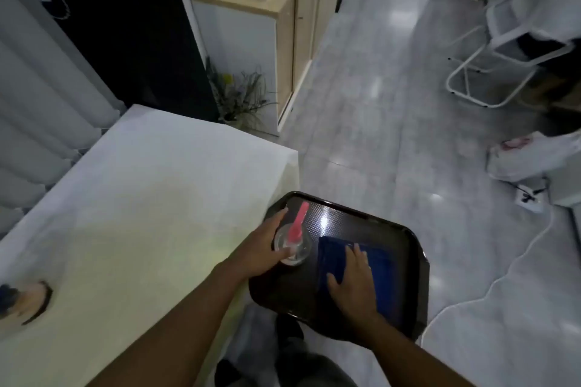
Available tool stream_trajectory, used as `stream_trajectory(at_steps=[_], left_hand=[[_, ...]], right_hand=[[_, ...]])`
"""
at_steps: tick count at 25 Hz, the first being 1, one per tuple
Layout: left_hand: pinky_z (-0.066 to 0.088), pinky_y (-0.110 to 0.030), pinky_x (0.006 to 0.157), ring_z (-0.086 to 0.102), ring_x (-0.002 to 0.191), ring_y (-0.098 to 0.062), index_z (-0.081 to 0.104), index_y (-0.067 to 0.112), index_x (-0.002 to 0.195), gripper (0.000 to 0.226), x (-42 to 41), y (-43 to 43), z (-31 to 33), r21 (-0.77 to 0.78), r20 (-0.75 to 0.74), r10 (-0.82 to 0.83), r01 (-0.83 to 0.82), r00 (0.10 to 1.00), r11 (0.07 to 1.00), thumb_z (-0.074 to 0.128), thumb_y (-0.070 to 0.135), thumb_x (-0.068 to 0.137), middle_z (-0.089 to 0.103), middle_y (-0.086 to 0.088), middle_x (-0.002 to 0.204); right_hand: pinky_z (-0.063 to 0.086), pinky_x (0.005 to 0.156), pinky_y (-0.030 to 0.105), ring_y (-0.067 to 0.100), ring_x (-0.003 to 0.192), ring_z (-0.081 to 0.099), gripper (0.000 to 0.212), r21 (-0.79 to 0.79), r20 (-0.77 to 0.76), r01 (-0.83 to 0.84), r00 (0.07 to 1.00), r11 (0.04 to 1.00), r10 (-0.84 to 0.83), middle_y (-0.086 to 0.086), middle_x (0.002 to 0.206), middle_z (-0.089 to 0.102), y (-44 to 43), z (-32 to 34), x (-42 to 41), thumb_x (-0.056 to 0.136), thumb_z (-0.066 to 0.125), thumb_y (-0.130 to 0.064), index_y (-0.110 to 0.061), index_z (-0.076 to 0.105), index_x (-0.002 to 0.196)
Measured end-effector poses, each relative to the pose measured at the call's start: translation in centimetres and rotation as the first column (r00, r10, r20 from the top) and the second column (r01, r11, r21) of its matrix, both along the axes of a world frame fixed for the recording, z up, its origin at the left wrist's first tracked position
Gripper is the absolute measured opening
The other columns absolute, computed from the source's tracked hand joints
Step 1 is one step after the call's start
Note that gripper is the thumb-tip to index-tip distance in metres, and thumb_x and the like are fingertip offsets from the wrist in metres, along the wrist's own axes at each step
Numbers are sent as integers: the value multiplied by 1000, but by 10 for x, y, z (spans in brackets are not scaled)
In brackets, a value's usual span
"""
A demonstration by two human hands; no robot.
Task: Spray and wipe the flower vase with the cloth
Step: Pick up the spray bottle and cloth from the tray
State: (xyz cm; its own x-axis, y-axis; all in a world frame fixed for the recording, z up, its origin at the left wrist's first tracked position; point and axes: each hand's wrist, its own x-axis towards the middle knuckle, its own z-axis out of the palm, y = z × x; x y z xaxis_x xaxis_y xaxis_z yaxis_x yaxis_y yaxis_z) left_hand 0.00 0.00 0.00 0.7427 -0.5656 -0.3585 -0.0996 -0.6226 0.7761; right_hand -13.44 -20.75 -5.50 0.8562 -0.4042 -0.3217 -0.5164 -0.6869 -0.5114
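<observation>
Fingers [280,216] of the left hand [259,248] wrap the clear body of a spray bottle [293,245] with a pink trigger head, while the right hand [353,283] lies flat, fingers spread and released, on a folded blue cloth [390,273]. Both sit on a dark tray [371,217] that stands off the near right corner of the white-covered worktop [141,198], seemingly over open floor [393,104]; what carries the tray cannot be seen. The left forearm reaches in across the worktop's right edge, wrist bent slightly so thumb and fingers encircle the bottle from the left; the right forearm comes up from the lower edge of the picture, palm down, pressing the cloth near the tray's right rim. The likely hazards are a tipped tray if the right hand leans hard on that outer side, and a bottle slipping from a grasp taken low on a smooth wall. A vase holding dried stems [242,97] stands on the floor beyond the worktop's far right corner, against a wooden cabinet [292,50], well apart from both hands; it appears to be the piece to be cleaned, and nothing has yet touched it.
</observation>
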Motion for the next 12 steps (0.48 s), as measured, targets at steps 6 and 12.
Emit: stream_trajectory(at_steps=[6, 12], left_hand=[[37, -27, 116, 36, 144, 0, 33, 35, 155, 88, 3, -48, -26, -177, -106, 130, -147, 986, 973, 75, 52, 81, 34, 16, 159], [55, -27, 75, 71, 78, -4, 62, 27, 98, 26, 3, -65, -20, -190, -6, 304, -300, 953, 935, 64, 52, 90, 73, 6, 85]], right_hand=[[2, 121, 54, 28, 148, -21, 132, -125, -388, -471, 833, 873, 394, 6, 156, -35, -33, -37, -3, 67, 60, -80, -21, -20, 154], [7, 116, 48, 46, 133, 49, 82, -291, -345, -529, 835, 797, 428, 24, 152, 41, -37, -52, -12, 71, 74, -41, -13, 49, 144]])
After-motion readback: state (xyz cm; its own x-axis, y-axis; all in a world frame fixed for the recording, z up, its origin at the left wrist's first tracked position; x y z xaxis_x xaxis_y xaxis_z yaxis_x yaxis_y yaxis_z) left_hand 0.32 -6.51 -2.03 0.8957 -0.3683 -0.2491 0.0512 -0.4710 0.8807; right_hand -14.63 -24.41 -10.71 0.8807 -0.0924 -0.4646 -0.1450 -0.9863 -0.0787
